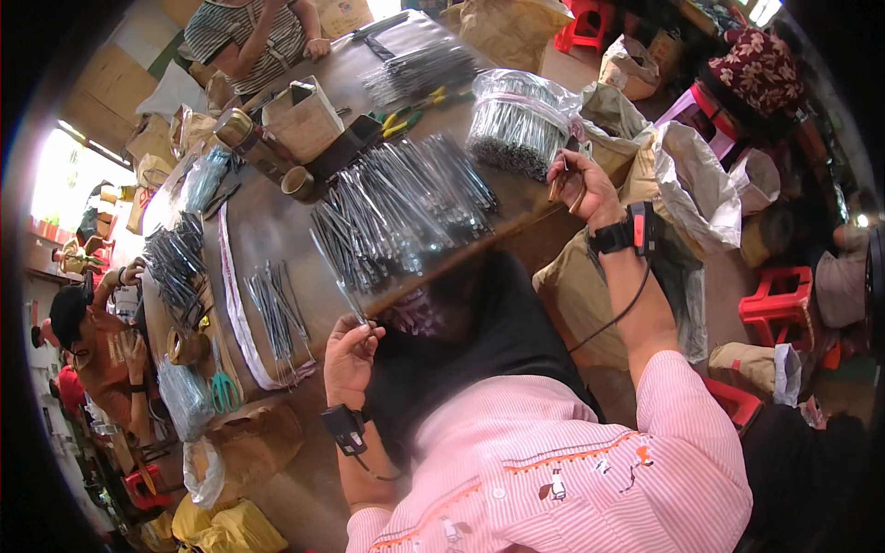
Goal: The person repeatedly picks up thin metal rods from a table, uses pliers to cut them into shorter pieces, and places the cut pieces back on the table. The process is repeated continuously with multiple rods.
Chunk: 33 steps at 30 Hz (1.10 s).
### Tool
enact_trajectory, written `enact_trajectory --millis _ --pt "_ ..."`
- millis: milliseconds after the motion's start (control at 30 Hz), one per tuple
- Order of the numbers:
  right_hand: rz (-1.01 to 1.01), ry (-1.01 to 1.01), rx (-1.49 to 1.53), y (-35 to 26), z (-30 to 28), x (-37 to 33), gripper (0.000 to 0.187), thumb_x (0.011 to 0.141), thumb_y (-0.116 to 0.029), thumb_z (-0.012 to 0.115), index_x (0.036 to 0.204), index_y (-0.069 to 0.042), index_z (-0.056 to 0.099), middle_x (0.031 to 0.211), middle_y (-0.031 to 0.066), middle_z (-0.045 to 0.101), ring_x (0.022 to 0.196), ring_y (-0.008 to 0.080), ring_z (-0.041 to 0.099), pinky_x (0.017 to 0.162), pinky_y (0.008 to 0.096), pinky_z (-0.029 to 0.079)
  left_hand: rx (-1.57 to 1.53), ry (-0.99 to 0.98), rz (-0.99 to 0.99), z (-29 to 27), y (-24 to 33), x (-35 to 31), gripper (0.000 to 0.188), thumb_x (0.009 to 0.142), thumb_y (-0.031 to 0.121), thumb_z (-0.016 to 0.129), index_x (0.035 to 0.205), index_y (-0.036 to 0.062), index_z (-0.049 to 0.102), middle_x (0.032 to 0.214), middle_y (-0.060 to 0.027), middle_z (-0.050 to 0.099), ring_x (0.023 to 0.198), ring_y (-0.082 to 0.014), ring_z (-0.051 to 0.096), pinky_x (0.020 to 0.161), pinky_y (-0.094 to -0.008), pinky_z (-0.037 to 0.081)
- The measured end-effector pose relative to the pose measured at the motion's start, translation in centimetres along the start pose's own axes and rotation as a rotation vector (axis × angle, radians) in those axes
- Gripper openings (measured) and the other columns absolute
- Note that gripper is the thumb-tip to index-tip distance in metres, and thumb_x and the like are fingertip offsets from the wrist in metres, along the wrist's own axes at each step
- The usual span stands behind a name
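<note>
One metal-strip pile [403,207], beyond my left hand [354,358], left of my right hand [590,189].
Apart: left pinches a thin strip [350,300], right a brownish object [555,188].

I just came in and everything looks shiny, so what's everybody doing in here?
Someone in a pink striped shirt sits at a table. Their left hand pinches a thin metal strip near the table's edge. Their right hand holds a small brownish thing, too small to name. A pile of metal strips lies in front, beside a plastic-wrapped bundle.
</note>
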State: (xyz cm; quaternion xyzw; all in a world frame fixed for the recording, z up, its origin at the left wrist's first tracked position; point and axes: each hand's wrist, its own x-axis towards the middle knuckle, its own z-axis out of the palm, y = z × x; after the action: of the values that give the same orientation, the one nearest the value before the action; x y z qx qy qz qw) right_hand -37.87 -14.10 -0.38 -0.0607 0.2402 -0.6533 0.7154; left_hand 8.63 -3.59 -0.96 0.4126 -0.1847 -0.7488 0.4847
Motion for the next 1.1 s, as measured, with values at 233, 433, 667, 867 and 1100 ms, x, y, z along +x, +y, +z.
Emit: enact_trajectory --millis 233,433,667,867,1100 --pt "-0.06 0.035 -0.265 4.1 1.4 -3.9 0.008 0.091 -0.01 0.06 0.089 -0.002 0.058 0.077 0.0076 0.063 0.071 0.0193 0.063 0.068 0.034 0.055 0.049 0.083 0.01 0.4 -0.9 -1.5 0.017 0.082 -0.003 0.06 0.099 0.0027 0.058 0.092 -0.0099 0.065 0.084 -0.0251 0.068 0.071 -0.0249 0.057" --pt "-0.07 -0.028 -0.547 9.7 5.7 -9.4 0.015 0.086 -0.007 0.064 0.096 -0.003 0.053 0.081 0.0119 0.064 0.071 0.021 0.063 0.065 0.0335 0.054 0.188 -0.039 -0.019 3.4 -2.3 -2.3 0.027 0.08 0.0 0.065 0.105 -0.0007 0.056 0.093 -0.0112 0.063 0.084 -0.0257 0.068 0.073 -0.0273 0.055" --pt "-0.106 -0.115 -0.756 15.0 8.9 -12.3 0.014 0.088 -0.007 0.062 0.098 -0.001 0.054 0.085 0.0122 0.067 0.071 0.0173 0.066 0.065 0.0293 0.054 0.225 -0.226 0.008 8.4 -3.7 -2.8 0.018 0.081 -0.004 0.066 0.095 0.0003 0.056 0.088 -0.0088 0.064 0.078 -0.0206 0.068 0.069 -0.0288 0.057" --pt "-0.183 -0.141 -0.833 16.3 8.7 -13.2 0.012 0.088 -0.004 0.063 0.096 0.0 0.055 0.082 0.0114 0.067 0.067 0.0143 0.064 0.052 0.0248 0.051 0.263 -0.233 0.095 8.8 -3.7 -2.6 0.018 0.077 -0.005 0.07 0.09 0.0 0.059 0.084 -0.008 0.066 0.076 -0.0167 0.067 0.07 -0.0275 0.056" --pt "-0.123 -0.169 -0.897 18.4 8.4 -13.7 0.017 0.086 0.0 0.064 0.1 0.001 0.054 0.083 0.01 0.066 0.067 0.0135 0.064 0.047 0.0251 0.051 0.304 -0.213 0.056 8.4 -3.9 -2.4 0.017 0.076 -0.006 0.07 0.09 -0.0015 0.062 0.084 -0.009 0.067 0.077 -0.0164 0.066 0.071 -0.0273 0.056"
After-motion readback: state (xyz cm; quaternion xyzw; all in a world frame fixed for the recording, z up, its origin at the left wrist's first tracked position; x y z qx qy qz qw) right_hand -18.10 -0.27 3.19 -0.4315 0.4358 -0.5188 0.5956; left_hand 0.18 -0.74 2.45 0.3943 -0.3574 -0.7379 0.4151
